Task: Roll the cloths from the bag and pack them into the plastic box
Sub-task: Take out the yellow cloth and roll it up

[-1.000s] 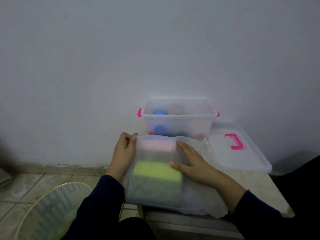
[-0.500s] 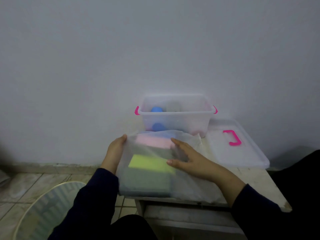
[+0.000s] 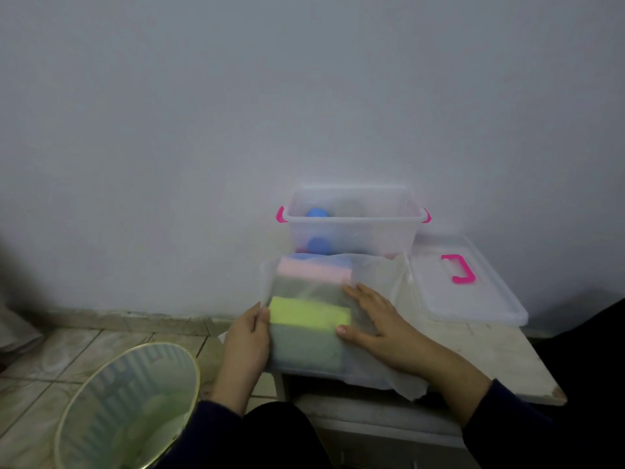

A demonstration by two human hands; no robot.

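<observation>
A translucent white bag [image 3: 378,275] lies on the small table [image 3: 487,360] with folded cloths showing through it: a pink one [image 3: 313,272], a yellow one [image 3: 309,314] and a grey-green one [image 3: 304,346]. My left hand [image 3: 245,330] grips the bag's left edge. My right hand [image 3: 370,319] lies flat on top of the bag, fingers spread. Behind it stands the clear plastic box [image 3: 351,228] with pink latches; blue rolled cloths [image 3: 318,213] show inside.
The box's clear lid [image 3: 470,299] with a pink handle lies to the right on the table. A round wire-rimmed bin [image 3: 128,404] stands on the tiled floor at the lower left. A plain wall rises right behind the box.
My left hand has slid down along the bag's left edge, from near the pink cloth to beside the yellow one. The right hand stays flat on the bag.
</observation>
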